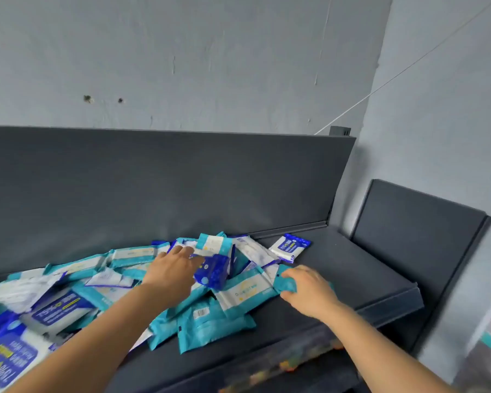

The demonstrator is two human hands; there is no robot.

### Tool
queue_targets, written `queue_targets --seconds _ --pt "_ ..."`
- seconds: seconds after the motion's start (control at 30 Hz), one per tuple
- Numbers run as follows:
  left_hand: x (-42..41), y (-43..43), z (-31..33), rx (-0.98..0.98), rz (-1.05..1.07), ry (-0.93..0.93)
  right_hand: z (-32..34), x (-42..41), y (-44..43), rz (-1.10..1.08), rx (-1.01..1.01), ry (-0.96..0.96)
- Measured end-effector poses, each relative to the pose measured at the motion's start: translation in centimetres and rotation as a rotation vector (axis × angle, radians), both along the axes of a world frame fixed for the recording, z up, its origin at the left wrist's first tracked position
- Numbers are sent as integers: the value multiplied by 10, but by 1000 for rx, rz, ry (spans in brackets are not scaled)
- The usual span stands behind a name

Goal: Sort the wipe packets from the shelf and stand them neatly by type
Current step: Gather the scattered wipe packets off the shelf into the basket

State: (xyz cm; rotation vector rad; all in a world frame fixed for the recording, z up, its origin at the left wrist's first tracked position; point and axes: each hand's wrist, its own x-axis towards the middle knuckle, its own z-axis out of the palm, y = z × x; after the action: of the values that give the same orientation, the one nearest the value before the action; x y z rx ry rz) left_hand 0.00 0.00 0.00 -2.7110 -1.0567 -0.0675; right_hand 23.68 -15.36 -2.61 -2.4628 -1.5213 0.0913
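A loose heap of wipe packets (119, 282), teal-and-white and blue-and-white, covers the left and middle of the dark shelf (352, 268). My left hand (173, 269) reaches over the heap, its fingers on a dark blue packet (214, 272) that stands tilted up near the top of the heap. My right hand (309, 290) grips the right end of a teal-and-white packet (250, 293) at the heap's right edge. One blue-and-white packet (291, 247) lies apart, further back on the right. Larger blue-and-white packets (9, 355) lie at the bottom left.
The shelf has a tall dark back panel (167, 188) and a dark side panel (414, 231) at its right end. Bare shelf surface lies to the right of the heap. Grey walls stand behind, and a blurred lower level with colourful items (289, 361) shows below the front edge.
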Motion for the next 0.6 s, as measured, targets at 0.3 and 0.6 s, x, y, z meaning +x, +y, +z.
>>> queue_targets --seconds 0.3,0.6 --pt "70 49 15 -101 158 162 -1 79 53 34 -157 74" --pt "100 75 13 -359 315 -90 7 116 104 17 145 417"
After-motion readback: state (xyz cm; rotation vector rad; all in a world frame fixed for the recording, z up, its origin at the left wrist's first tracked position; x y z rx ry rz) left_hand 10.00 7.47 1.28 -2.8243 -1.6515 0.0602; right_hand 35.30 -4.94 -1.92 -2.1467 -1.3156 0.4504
